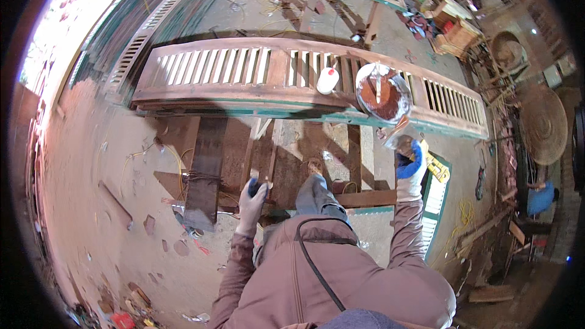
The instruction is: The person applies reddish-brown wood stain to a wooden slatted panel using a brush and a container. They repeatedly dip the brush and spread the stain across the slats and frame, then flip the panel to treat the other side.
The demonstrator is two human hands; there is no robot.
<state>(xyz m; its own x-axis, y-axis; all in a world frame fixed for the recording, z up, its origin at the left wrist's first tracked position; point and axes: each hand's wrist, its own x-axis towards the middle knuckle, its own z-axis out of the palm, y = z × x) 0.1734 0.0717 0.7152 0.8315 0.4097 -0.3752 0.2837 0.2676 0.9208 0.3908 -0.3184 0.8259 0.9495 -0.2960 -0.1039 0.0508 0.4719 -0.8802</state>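
Note:
My right hand (411,164), in a white and blue glove, is closed on a flat, greyish scraper-like tool (399,139) with reddish-brown at its tip. The tool lies just below the front edge of a slatted wooden shutter panel (277,79). Upon that panel sits a white-rimmed bowl (396,114) of reddish-brown paste, with a pale stick standing in it. Left of the bowl is a white bottle (327,82) with a red cap. My left hand (251,198), gloved in white and dark blue, hangs over the floor with curled fingers; what it holds, if anything, I cannot make out.
A pile of slatted panels (164,12) lies at the far left. Beneath the work panel are dark wooden beams (207,164). A green-edged shutter (434,207) lies beside my right arm, near a yellow cable (466,213). Clutter and a round woven basket (542,127) are on the right.

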